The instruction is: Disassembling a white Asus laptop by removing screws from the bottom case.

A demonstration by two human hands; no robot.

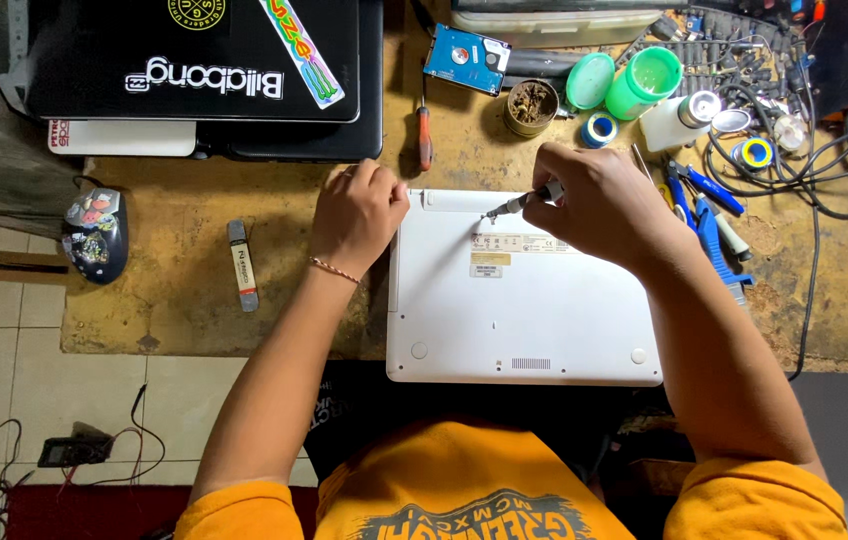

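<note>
Head view, right hand pinching screwdriver, left hand curled on white laptop

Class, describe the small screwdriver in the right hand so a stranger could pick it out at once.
Find the white laptop lying base-up on the brown bench. Above its far edge, the right hand pinches a screwdriver, tip down on the casing. It is slim and metallic grey, unlike the red-handled screwdriver lying loose farther back.

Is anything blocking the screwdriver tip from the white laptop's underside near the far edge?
Nothing visible does. The right hand holds the small screwdriver with its tip at the upturned white laptop, just above the labels. The left hand rests at the laptop's far left corner, clear of the tip.
</note>
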